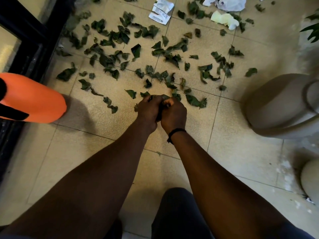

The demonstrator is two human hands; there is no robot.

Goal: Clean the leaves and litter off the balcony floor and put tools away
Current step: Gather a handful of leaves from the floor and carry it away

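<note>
Several dark green leaves (136, 50) lie scattered over the beige tiled floor (86, 152), thickest in the upper middle. My left hand (149, 110) and my right hand (173, 114) are pressed together low over the tiles, fingers curled round a small bunch of leaves (164, 97) that pokes out at the fingertips. A black band sits on my right wrist. Litter lies at the far top: a white paper wrapper (161, 11), a pale yellow crumpled scrap (223, 19) and a white plastic bag (229, 3).
An orange container (34, 99) with black trim stands at the left beside a black door frame (29, 40). A large beige plant pot (279, 107) stands at the right, another pot (310, 178) below it, and green plant fronds (312, 30) above.
</note>
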